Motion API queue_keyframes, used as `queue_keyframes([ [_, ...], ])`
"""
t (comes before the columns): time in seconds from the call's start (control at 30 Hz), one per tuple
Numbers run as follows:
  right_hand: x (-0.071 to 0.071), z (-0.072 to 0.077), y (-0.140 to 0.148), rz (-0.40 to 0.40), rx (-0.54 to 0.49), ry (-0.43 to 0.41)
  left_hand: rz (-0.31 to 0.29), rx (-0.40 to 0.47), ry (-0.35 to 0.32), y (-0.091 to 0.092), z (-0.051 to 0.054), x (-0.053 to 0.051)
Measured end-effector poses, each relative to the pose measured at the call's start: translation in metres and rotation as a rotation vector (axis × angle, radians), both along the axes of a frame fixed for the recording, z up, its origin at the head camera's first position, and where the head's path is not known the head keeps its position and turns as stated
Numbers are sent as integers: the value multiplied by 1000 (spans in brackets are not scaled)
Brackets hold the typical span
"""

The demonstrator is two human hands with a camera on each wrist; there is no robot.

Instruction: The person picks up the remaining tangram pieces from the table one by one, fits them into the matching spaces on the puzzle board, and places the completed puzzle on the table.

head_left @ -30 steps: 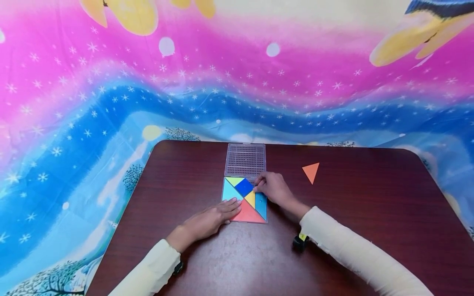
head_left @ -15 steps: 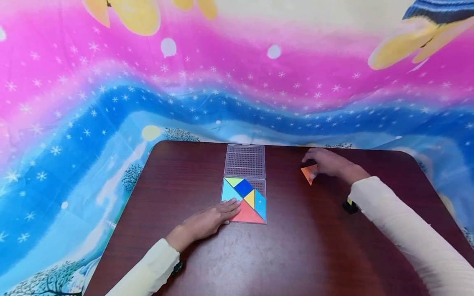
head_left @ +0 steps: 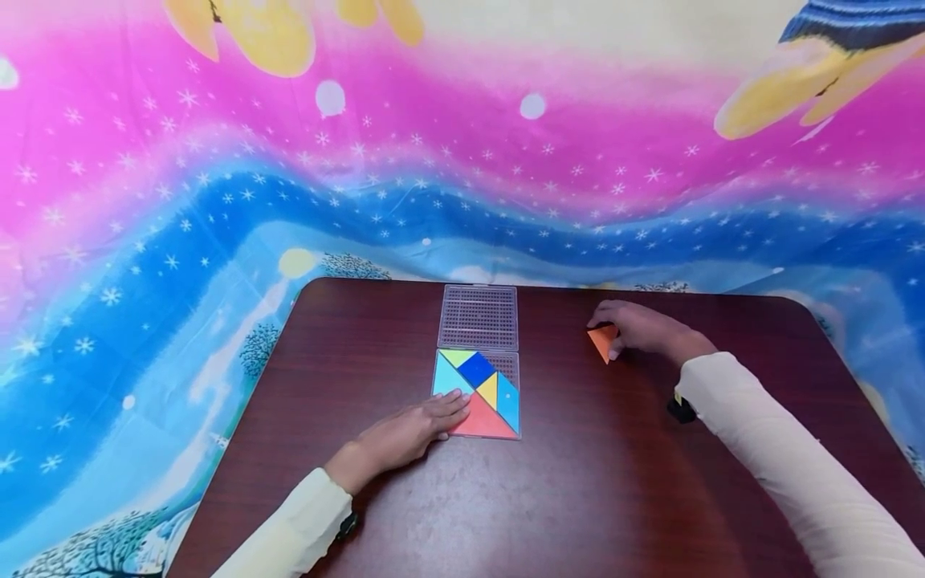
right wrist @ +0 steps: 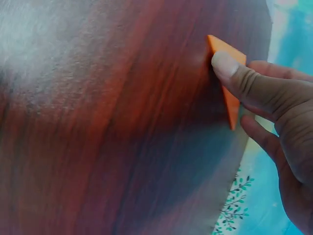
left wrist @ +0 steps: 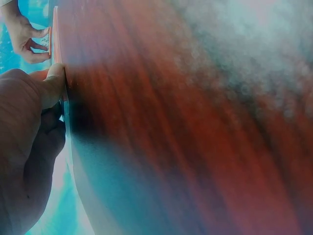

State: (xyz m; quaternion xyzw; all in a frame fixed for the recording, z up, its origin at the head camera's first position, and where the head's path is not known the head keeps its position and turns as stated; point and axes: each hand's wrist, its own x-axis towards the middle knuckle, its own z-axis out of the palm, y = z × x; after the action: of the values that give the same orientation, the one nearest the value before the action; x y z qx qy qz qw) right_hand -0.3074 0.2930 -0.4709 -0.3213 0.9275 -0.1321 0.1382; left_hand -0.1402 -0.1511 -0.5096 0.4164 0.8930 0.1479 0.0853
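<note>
My right hand (head_left: 637,329) pinches an orange triangle (head_left: 601,343) at the right of the table; in the right wrist view the thumb lies across the face of this orange tangram piece (right wrist: 227,48). My left hand (head_left: 412,429) rests with extended fingers on the lower left of a clear tangram case (head_left: 510,363), covering parts of the red triangle (head_left: 482,417) and the light blue triangle (head_left: 450,377). Also in the case are a lime piece (head_left: 455,356), a blue square (head_left: 477,369), a yellow triangle (head_left: 488,392) and a blue parallelogram (head_left: 509,399). Its upper right corner shows bare grid.
The case's gridded lid (head_left: 478,317) lies folded back behind it, near the far edge of the dark wooden table (head_left: 347,345). A printed cloth (head_left: 462,160) hangs behind the table.
My right hand has gone from the case's upper right corner out to the orange triangle and now pinches it. The left hand stays in place on the case.
</note>
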Motion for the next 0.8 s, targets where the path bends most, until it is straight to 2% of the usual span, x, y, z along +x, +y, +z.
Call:
queue_keyframes([
  [0.17,1,-2,0,-14,-9,2,5,-11,-13,0,0,0],
  [0.4,-6,1,-2,-80,-63,-65,-7,-10,20,1,0,-1],
  [0.67,-13,-1,9,-188,-195,-196,-10,-18,10,1,1,-1],
  [0.8,-14,-2,18,-221,-300,-303,-5,-17,-11,1,1,-1],
])
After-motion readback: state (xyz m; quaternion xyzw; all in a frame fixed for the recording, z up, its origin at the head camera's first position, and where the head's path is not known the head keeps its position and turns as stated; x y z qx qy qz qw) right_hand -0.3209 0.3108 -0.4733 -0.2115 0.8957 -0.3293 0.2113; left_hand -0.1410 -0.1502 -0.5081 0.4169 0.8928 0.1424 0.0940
